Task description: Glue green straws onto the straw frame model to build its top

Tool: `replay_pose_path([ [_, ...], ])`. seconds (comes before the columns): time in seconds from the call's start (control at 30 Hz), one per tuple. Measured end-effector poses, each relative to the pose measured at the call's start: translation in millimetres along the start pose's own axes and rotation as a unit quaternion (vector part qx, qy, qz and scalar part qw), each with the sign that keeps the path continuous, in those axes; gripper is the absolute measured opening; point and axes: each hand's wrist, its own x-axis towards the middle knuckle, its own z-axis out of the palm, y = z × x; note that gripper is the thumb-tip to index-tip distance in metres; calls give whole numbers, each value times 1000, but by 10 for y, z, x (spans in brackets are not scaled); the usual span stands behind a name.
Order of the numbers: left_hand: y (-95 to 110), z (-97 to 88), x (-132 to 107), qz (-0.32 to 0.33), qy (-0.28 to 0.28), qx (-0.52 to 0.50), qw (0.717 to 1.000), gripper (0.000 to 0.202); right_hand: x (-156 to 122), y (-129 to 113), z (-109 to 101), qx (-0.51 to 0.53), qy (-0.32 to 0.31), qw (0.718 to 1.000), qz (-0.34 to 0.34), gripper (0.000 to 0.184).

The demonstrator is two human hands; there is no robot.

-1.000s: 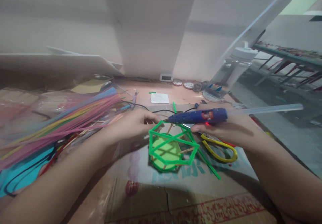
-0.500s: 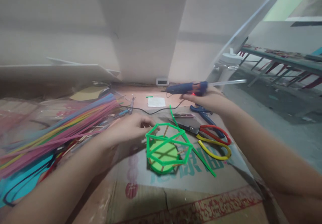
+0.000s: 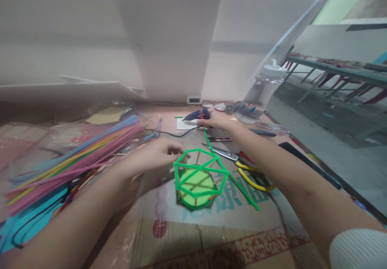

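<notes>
My right hand (image 3: pixel 214 119) is closed round a blue glue gun (image 3: pixel 196 115), its nozzle over a small white pad (image 3: pixel 186 124) at the back of the table. A red light glows on the gun. My left hand (image 3: pixel 163 152) has its curled fingertips at the left rim of a green frame (image 3: pixel 202 192), gripping it. The frame is a many-sided ring with crossing green strips on top and brown sticks rising from a round light green base (image 3: pixel 196 180). A loose green strip (image 3: pixel 246 194) lies to its right.
Scissors (image 3: pixel 225 153) with red and yellow handles lie under my right forearm, near a pink-handled cutter (image 3: pixel 220 139). A clear water bottle (image 3: pixel 256 95) stands at the back right. Coloured strips (image 3: pixel 81 156) are piled left. A black cord (image 3: pixel 172 134) crosses the table.
My right hand has carried the glue gun left and down, from the air to the white pad. My left hand and the green frame have stayed nearly in place.
</notes>
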Motion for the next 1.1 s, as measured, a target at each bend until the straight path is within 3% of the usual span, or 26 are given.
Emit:
replay_pose_path([
  [0.13, -7, -11, -15, 2, -15, 3, 1000, 35, -260, 96, -182, -35, 69, 997, 11, 59],
  [0.27, -11, 16, -7, -5, -31, 1, 1000, 33, -805, 43, -296, -61, 116, 991, 3, 36],
  [0.37, -4, 39, 3, -4, -20, -16, 1000, 32, -1200, -75, -205, -85, 50, 994, -38, 27],
  [0.47, 6, 28, -34, -11, -2, -13, 1000, 31, -1401, -148, -8, -145, -25, 987, -67, 20],
  [0.63, -57, -7, -226, -8, -8, 36, 999, 27, -1373, -177, 264, -176, -48, 981, -72, 13],
  [0.77, -113, 5, -341, -11, 28, 42, 999, 24, -1368, -201, 267, -147, -48, 985, -71, 3],
  [0.93, -56, 90, -315, -17, 55, 22, 998, 23, -1371, -189, -133, -86, 54, 993, -51, 18],
  [1.03, -23, 141, -284, -14, 59, 16, 998, 24, -1385, -217, -394, -13, 176, 982, -73, 23],
  [1.1, -21, 126, -292, -11, 46, 16, 999, 22, -1445, -264, -488, 41, 256, 959, -111, 21],
])
